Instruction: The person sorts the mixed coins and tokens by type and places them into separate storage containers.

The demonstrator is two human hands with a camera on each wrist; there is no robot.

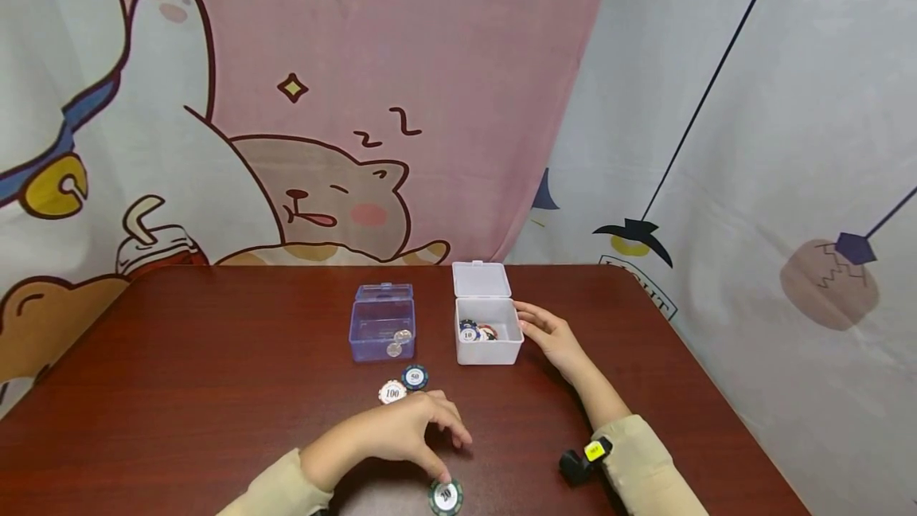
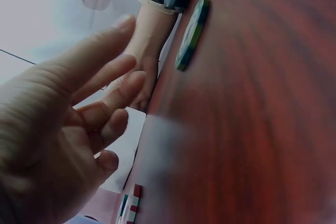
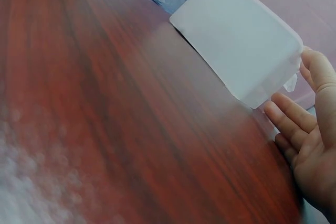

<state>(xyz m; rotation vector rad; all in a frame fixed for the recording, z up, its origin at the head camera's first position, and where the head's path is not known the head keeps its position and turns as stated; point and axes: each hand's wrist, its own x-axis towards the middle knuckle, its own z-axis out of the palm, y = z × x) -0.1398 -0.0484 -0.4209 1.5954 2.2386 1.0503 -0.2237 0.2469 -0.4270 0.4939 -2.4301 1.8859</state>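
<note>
My left hand [image 1: 401,430] reaches over the table with fingers spread and loosely bent. In the head view its thumb overlaps the edge of a green poker chip [image 1: 446,497] marked 20. The left wrist view shows that green chip [image 2: 192,34] flat on the table, with nothing held between the fingers. My right hand [image 1: 555,341] is at the right side of a white plastic box [image 1: 489,352], fingertips right at its wall. That box has its lid raised and holds several poker chips [image 1: 469,333]. The right wrist view shows the right hand's fingers [image 3: 291,116] fairly straight beside the box.
A clear blue box [image 1: 364,350] with its lid raised stands left of the white one, holding a few silver coins [image 1: 395,349]. In front of it lie a white chip [image 1: 392,392] marked 100 and a dark blue chip [image 1: 415,377] marked 50. A printed cloth hangs behind the table.
</note>
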